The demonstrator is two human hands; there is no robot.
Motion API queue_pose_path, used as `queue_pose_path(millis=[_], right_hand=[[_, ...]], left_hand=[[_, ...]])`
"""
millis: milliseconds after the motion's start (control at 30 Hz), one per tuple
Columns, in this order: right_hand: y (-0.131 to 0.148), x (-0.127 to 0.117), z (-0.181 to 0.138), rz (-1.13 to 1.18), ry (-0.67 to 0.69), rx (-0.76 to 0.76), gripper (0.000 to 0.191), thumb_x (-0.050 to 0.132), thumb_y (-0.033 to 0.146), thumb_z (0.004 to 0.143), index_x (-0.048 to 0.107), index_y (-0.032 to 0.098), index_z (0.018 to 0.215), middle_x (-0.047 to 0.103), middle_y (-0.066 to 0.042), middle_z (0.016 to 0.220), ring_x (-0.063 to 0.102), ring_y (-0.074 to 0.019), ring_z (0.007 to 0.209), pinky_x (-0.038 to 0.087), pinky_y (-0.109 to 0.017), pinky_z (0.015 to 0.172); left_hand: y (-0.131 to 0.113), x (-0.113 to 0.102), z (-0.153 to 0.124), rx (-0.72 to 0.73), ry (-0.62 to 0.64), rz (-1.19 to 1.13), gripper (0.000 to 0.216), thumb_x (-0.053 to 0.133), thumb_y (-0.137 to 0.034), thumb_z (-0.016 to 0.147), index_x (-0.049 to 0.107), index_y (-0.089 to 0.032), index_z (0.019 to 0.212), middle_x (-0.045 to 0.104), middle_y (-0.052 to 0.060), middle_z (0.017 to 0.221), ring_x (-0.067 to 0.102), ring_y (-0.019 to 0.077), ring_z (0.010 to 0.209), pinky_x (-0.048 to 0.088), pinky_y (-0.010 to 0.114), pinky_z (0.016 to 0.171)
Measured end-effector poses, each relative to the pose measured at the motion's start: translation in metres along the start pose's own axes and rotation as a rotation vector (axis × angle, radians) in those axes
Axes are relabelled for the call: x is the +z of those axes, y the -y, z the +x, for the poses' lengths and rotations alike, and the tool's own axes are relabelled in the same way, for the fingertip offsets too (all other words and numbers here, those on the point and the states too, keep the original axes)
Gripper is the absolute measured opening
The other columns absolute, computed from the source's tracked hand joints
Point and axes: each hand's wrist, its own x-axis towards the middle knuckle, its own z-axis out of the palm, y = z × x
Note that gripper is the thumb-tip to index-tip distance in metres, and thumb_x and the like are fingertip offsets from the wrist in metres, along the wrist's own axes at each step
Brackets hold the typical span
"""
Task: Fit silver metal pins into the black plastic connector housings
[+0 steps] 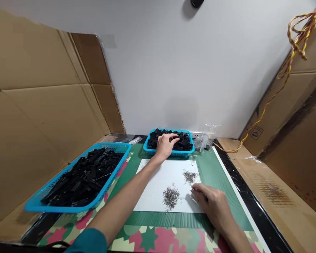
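Observation:
My left hand (166, 144) reaches over the far blue basket (168, 153), which is heaped with small black plastic parts (185, 141). Its thumb and forefinger are curved with a gap between them, and nothing shows in that gap. My right hand (213, 200) is closed around a thin dark tool that looks like tweezers (191, 185), mostly hidden by the fingers. The tool's tip lies close to a small pile of tiny metal pieces (190, 176) on a white sheet (152, 196). A bigger pile of similar metal pieces (171, 197) sits left of my right hand.
A large blue basket (31, 209) full of longer black parts stands at left. Clear plastic bags (202, 142) lie beside the far basket. Cardboard walls (50, 116) flank the green mat (213, 168). Twisted yellow wires (287, 66) hang at right.

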Motion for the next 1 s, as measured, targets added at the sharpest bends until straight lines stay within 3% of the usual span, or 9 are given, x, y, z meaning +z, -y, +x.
queue_pose_path(millis=[100, 233, 400, 467, 600, 700, 800, 900, 1000], right_hand=[[0.001, -0.004, 0.0, 0.087, 0.037, 0.043, 0.019, 0.047, 0.028, 0.109, 0.064, 0.026, 0.102, 0.073, -0.001, 0.086, 0.07, -0.0185, 0.075, 0.045, -0.027, 0.068], [0.005, -0.007, 0.001, 0.167, 0.126, 0.048, 0.021, 0.039, 0.025, 0.111, 0.06, 0.026, 0.114, 0.071, -0.005, 0.106, 0.068, -0.0206, 0.097, 0.049, -0.03, 0.084], [0.016, -0.007, 0.006, 0.149, 0.329, 0.034, 0.022, 0.04, 0.026, 0.111, 0.062, 0.026, 0.11, 0.065, -0.005, 0.104, 0.063, -0.0223, 0.098, 0.05, -0.035, 0.087], [0.019, -0.008, 0.008, 0.166, 0.374, 0.044, 0.019, 0.044, 0.029, 0.11, 0.063, 0.026, 0.108, 0.063, -0.005, 0.102, 0.062, -0.0213, 0.093, 0.05, -0.034, 0.083], [0.022, -0.008, 0.009, 0.174, 0.409, 0.09, 0.012, 0.055, 0.032, 0.105, 0.064, 0.025, 0.101, 0.063, -0.004, 0.099, 0.062, -0.0206, 0.087, 0.048, -0.033, 0.078], [0.022, -0.003, 0.01, 0.157, 0.399, 0.104, 0.011, 0.059, 0.033, 0.103, 0.063, 0.024, 0.098, 0.065, -0.003, 0.095, 0.062, -0.0214, 0.086, 0.046, -0.033, 0.077], [0.019, 0.002, 0.011, 0.157, 0.415, 0.104, 0.012, 0.057, 0.03, 0.102, 0.062, 0.023, 0.095, 0.067, -0.003, 0.091, 0.063, -0.0215, 0.083, 0.046, -0.033, 0.074], [0.014, 0.005, 0.01, 0.164, 0.42, 0.103, 0.015, 0.055, 0.029, 0.102, 0.063, 0.023, 0.092, 0.068, -0.005, 0.091, 0.064, -0.0221, 0.081, 0.047, -0.034, 0.072], [0.011, 0.005, 0.008, 0.157, 0.401, 0.093, 0.018, 0.053, 0.033, 0.104, 0.064, 0.024, 0.092, 0.069, -0.006, 0.092, 0.064, -0.0232, 0.081, 0.048, -0.035, 0.073]], left_hand=[[0.0, 0.012, 0.011, 0.029, 0.074, 0.061, 0.018, 0.073, -0.029, 0.093, 0.083, -0.022, 0.107, 0.081, 0.009, 0.105, 0.067, 0.0287, 0.105, 0.042, 0.046, 0.105], [-0.001, 0.017, 0.007, 0.075, 0.177, 0.12, 0.023, 0.068, -0.032, 0.098, 0.081, -0.022, 0.113, 0.078, 0.008, 0.122, 0.061, 0.0301, 0.119, 0.034, 0.048, 0.111], [-0.001, -0.005, -0.006, 0.062, 0.184, 0.168, 0.042, 0.048, -0.038, 0.108, 0.062, -0.023, 0.145, 0.065, 0.008, 0.146, 0.052, 0.0296, 0.131, 0.03, 0.049, 0.113], [-0.002, -0.028, -0.014, 0.036, 0.152, 0.2, 0.044, 0.044, -0.038, 0.109, 0.059, -0.021, 0.147, 0.064, 0.009, 0.147, 0.052, 0.03, 0.132, 0.032, 0.049, 0.112], [0.001, -0.095, -0.042, 0.065, 0.142, 0.257, 0.034, 0.047, -0.032, 0.106, 0.068, -0.023, 0.131, 0.072, 0.006, 0.131, 0.062, 0.0259, 0.12, 0.038, 0.043, 0.108], [0.015, -0.151, -0.066, 0.014, 0.123, 0.315, 0.029, 0.051, -0.035, 0.102, 0.074, -0.022, 0.113, 0.077, 0.006, 0.114, 0.068, 0.0232, 0.1, 0.046, 0.035, 0.09], [0.041, -0.2, -0.088, -0.145, 0.098, 0.41, 0.026, 0.055, -0.038, 0.094, 0.075, -0.021, 0.098, 0.077, 0.005, 0.095, 0.066, 0.0218, 0.082, 0.044, 0.031, 0.075], [0.068, -0.233, -0.108, -0.296, 0.153, 0.475, 0.027, 0.059, -0.043, 0.087, 0.074, -0.021, 0.086, 0.074, 0.004, 0.08, 0.062, 0.0212, 0.071, 0.04, 0.03, 0.066], [0.084, -0.246, -0.128, -0.361, 0.237, 0.492, 0.032, 0.062, -0.051, 0.085, 0.076, -0.023, 0.087, 0.072, 0.004, 0.078, 0.062, 0.022, 0.071, 0.04, 0.029, 0.064]])
